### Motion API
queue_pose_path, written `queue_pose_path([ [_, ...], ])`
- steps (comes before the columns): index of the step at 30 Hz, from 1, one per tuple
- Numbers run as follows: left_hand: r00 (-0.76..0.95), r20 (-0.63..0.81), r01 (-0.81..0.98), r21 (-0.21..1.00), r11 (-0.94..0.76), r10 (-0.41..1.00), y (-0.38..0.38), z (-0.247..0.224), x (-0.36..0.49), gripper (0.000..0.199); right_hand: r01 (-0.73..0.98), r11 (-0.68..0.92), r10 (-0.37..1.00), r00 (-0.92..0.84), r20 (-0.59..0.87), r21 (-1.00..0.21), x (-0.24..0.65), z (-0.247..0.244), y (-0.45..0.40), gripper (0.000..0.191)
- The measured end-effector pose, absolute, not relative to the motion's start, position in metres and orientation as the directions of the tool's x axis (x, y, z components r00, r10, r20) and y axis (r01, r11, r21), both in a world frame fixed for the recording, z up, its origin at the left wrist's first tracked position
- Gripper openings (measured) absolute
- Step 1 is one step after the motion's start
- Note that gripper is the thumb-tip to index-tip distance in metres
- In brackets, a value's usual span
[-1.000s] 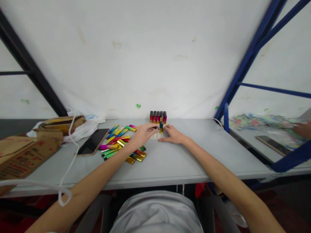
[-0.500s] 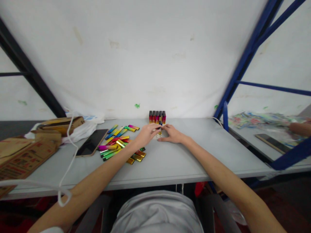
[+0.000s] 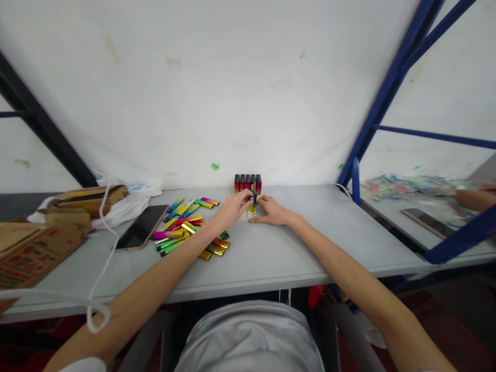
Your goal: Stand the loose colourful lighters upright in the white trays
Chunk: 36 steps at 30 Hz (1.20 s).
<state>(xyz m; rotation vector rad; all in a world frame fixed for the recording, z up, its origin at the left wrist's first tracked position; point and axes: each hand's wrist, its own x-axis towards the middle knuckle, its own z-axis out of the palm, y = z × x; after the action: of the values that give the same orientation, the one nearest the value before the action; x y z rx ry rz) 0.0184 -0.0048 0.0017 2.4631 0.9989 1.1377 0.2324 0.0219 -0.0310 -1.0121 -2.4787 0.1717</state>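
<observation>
Between my two hands a blue and yellow lighter [image 3: 253, 202] stands upright at a small clear piece [image 3: 247, 214] on the grey table. My left hand [image 3: 234, 208] is closed, its fingertips at the lighter's upper left side. My right hand [image 3: 273, 211] has its index finger near the lighter's right side and its thumb low by the clear piece. Just behind, red and purple lighters with black tops [image 3: 248, 183] stand upright in a tight block. Many shiny coloured lighters [image 3: 186, 227] lie in a loose pile left of my hands.
A dark phone [image 3: 142, 227], cardboard boxes [image 3: 42, 243] and a white cable [image 3: 104, 258] are at the left. Blue metal posts [image 3: 380, 108] rise at the right. Beyond them are another phone [image 3: 426, 222], plastic wrappers [image 3: 411, 187] and another person's hand [image 3: 475, 199].
The view has shifted slightly. The lighter between my hands now stands more clearly upright at the clear piece, and my fingers have moved a little around it.
</observation>
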Motion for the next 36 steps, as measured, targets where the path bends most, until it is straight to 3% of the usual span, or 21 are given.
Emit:
queue_pose_path([
  [5,0.500,0.623,0.464,0.395,-0.793,0.602,-0.005,-0.001,0.016,0.029,0.620,0.734,0.677,-0.638,0.367,-0.276,0.232,-0.030,0.022,0.065],
  [9,0.484,0.604,0.497,0.405,-0.767,0.633,-0.008,0.004,0.010,0.040,0.630,0.725,0.687,-0.629,0.364,-0.278,0.232,-0.028,0.020,0.065],
  [12,0.450,0.579,0.567,0.404,-0.718,0.680,-0.009,0.014,-0.004,0.037,0.638,0.719,0.693,-0.633,0.346,-0.275,0.233,-0.028,0.020,0.067],
  [14,0.483,0.490,0.639,0.370,-0.674,0.726,-0.009,0.022,-0.019,0.033,0.637,0.721,0.692,-0.638,0.337,-0.273,0.233,-0.028,0.020,0.069],
  [18,0.532,0.149,0.770,0.324,-0.549,0.834,-0.012,0.038,-0.052,0.030,0.641,0.714,0.699,-0.636,0.326,-0.282,0.234,-0.028,0.021,0.071],
  [21,0.575,-0.071,0.781,0.343,-0.521,0.815,-0.017,0.047,-0.069,0.031,0.642,0.712,0.702,-0.636,0.321,-0.286,0.234,-0.028,0.021,0.070],
  [23,0.600,-0.132,0.769,0.369,-0.523,0.789,-0.021,0.051,-0.076,0.033,0.638,0.715,0.699,-0.637,0.324,-0.286,0.234,-0.029,0.021,0.069],
  [27,0.622,-0.096,0.733,0.419,-0.536,0.777,-0.025,0.053,-0.079,0.038,0.635,0.717,0.697,-0.639,0.325,-0.287,0.235,-0.029,0.022,0.069],
  [33,0.680,-0.030,0.684,0.386,-0.619,0.733,-0.022,0.042,-0.071,0.021,0.622,0.724,0.690,-0.646,0.327,-0.299,0.236,-0.028,0.021,0.066],
  [36,0.649,0.077,0.681,0.385,-0.623,0.757,-0.022,0.044,-0.067,0.020,0.628,0.722,0.692,-0.648,0.318,-0.289,0.237,-0.028,0.020,0.068],
])
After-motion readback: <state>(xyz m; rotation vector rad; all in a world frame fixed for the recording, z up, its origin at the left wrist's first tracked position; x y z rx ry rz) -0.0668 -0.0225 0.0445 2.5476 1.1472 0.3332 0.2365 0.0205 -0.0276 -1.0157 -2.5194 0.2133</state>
